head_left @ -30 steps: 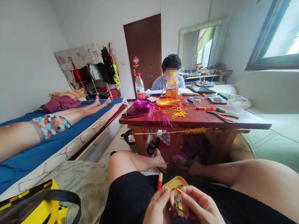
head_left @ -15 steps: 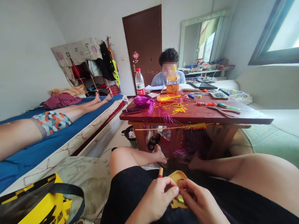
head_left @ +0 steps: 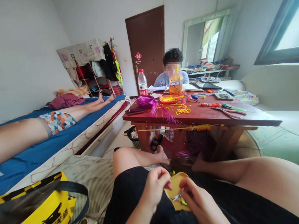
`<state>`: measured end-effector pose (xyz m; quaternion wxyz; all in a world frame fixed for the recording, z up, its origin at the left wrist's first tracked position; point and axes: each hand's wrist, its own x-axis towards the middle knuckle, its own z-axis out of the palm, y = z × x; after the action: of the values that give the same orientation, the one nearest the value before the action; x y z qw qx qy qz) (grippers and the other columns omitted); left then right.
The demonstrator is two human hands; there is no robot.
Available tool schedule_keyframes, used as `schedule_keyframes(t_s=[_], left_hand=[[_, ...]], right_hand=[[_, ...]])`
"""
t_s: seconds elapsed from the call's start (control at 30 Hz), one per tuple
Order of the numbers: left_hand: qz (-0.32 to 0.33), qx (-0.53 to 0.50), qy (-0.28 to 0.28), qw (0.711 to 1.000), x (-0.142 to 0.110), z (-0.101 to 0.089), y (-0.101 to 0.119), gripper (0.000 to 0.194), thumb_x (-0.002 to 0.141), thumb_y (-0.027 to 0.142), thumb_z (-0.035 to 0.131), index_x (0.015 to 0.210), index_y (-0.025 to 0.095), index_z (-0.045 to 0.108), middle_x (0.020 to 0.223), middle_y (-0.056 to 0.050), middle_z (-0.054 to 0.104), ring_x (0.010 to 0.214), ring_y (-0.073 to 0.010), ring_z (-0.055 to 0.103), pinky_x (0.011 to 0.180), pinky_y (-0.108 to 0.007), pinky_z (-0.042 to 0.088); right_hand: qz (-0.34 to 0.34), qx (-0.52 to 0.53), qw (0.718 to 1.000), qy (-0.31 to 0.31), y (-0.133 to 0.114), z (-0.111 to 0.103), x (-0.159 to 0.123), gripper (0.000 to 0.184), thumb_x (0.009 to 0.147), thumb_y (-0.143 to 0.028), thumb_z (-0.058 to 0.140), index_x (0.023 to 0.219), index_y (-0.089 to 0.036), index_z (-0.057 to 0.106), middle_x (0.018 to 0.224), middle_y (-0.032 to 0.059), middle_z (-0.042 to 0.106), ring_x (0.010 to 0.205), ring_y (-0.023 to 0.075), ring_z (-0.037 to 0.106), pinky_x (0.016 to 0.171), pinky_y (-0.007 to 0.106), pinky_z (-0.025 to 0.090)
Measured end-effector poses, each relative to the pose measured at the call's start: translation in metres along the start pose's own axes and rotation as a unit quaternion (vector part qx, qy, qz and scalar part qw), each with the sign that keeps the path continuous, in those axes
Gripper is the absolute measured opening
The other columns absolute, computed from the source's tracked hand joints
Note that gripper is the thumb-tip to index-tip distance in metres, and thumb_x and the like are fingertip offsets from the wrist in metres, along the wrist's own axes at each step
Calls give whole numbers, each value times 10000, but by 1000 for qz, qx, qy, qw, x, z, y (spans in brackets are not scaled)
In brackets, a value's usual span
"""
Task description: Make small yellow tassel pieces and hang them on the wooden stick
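My left hand (head_left: 156, 188) is raised over the left side of a shallow yellow tray (head_left: 176, 179) on my lap. Its thumb and fingers are curled together, and I cannot make out what they hold, if anything. At the tray's right side my right hand (head_left: 198, 200) pinches with thumb and forefinger, and whatever is between them is too small or hidden to name. A small silvery piece (head_left: 177, 196) lies in the tray by those fingertips, with a bright green-yellow piece (head_left: 184, 203) just below it.
Ahead stands a red-brown table (head_left: 203, 118) with purple strands (head_left: 150, 103), yellow bits (head_left: 183, 110), pliers (head_left: 230, 112) and bottles. A person (head_left: 172, 70) sits behind it. To the left are a yellow bag (head_left: 51, 206) and a bed (head_left: 94, 122) where someone lies.
My left hand has drawn away from my right hand and lifted slightly. The tan stick with a red band at my left hand no longer shows. The camera view has shifted slightly left.
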<state>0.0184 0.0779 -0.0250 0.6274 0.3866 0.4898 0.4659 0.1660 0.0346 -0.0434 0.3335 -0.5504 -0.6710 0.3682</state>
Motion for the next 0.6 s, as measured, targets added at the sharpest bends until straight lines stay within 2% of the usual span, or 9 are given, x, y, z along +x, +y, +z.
schedule_keyframes(t_s=[0.1, 0.2, 0.27, 0.4, 0.6], left_hand=[[3, -44, 66, 997, 43, -32, 29, 138, 777, 203, 568, 671, 116, 563, 576, 17, 548, 489, -75, 501, 516, -204, 415], [-13, -72, 125, 989, 90, -65, 61, 230, 851, 298, 498, 1000, 130, 547, 938, -47, 587, 751, -139, 578, 647, -311, 495], [-25, -83, 146, 985, 115, -78, 73, 285, 850, 301, 498, 1089, 146, 516, 1065, -72, 556, 873, -178, 571, 727, -370, 493], [-43, -97, 152, 983, 143, -85, 76, 308, 846, 296, 505, 1118, 152, 504, 1115, -82, 537, 928, -198, 559, 768, -399, 482], [-57, -104, 132, 984, 161, -90, 67, 310, 847, 299, 504, 1120, 153, 503, 1119, -82, 536, 931, -199, 557, 771, -401, 481]], right_hand=[[6, 5, 999, 34, 7, 7, -2, 108, 794, -319, 391, 820, -237, 456, 594, -40, 546, 530, 144, 511, 536, 230, 372], [1, 16, 998, 58, 17, 18, -4, 117, 786, -339, 391, 808, -242, 455, 576, -43, 538, 513, 144, 505, 529, 234, 364], [-11, 13, 998, 55, 23, 25, -4, 125, 786, -345, 391, 805, -244, 462, 554, -45, 525, 502, 145, 496, 522, 238, 356], [-27, 12, 998, 61, 28, 28, -5, 130, 770, -355, 406, 795, -251, 479, 534, -46, 516, 495, 149, 490, 516, 239, 355], [-17, 2, 999, 42, 30, 28, -6, 127, 773, -351, 387, 763, -250, 463, 551, -32, 533, 519, 151, 506, 509, 231, 360]])
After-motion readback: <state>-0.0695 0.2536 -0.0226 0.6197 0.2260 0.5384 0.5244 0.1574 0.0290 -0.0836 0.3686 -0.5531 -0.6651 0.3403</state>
